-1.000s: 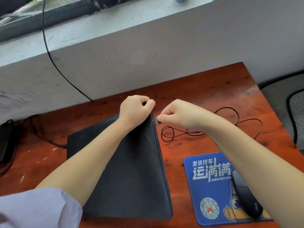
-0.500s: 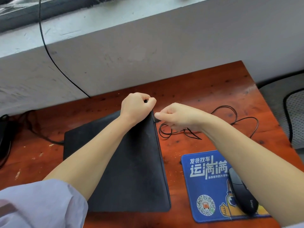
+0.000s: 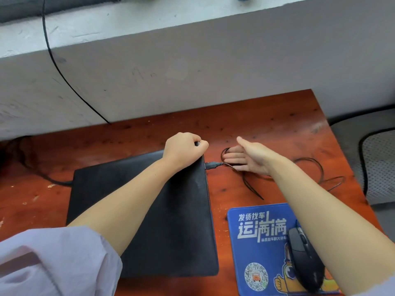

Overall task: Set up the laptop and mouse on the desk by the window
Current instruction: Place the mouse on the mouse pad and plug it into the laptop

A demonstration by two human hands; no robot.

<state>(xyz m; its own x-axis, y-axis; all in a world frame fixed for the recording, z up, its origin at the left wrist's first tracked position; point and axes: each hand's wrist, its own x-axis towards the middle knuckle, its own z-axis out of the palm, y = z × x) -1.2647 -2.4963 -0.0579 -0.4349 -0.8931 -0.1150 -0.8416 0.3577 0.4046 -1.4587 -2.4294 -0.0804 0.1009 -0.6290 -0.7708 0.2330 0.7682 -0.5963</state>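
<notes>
A closed black laptop (image 3: pixel 175 221) lies on the red-brown desk (image 3: pixel 267 124). My left hand (image 3: pixel 183 150) grips its far right corner, fingers curled. The mouse's USB plug (image 3: pixel 211 165) sits in the laptop's right edge. My right hand (image 3: pixel 245 159) hovers just right of the plug, fingers spread flat, holding nothing. The thin black mouse cable (image 3: pixel 316 167) loops over the desk behind that hand. The black mouse (image 3: pixel 303 255) rests on a blue mouse pad (image 3: pixel 258 248) at the lower right, partly under my right forearm.
A white wall and window sill (image 3: pixel 149 24) rise behind the desk. A black cable (image 3: pixel 64 80) runs down the wall. Another cable (image 3: pixel 51 180) leads into the laptop's left side. A mesh chair seat (image 3: pixel 378 165) stands beyond the desk's right edge.
My right hand let go of the USB plug, which now sits in the laptop's side, and opened while drawing back to the right. My left hand kept its hold.
</notes>
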